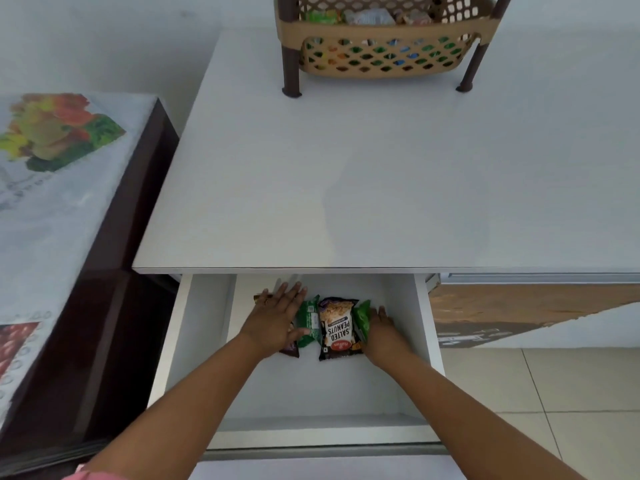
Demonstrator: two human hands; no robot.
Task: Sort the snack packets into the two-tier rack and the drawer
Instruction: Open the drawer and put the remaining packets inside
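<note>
Both hands are nearly finishing: left hand (pixel 277 320) flat-fingered, right hand (pixel 381 329) gripping packets (pixel 337 327) in the drawer (pixel 429 327), rack (pixel 381 46) at twelve o'clock already filled.

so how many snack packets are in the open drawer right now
4 show: a dark one under the left hand, a green one beside it, salted peanuts in the middle, another green by the right hand. Hands may hide more.

A single head-worn wide-angle view looks steeply down from close above an open drawer (pixel 304 393) at 6 o'clock, the white tabletop (pixel 346 174) stretching toward 12 o'clock.
</note>
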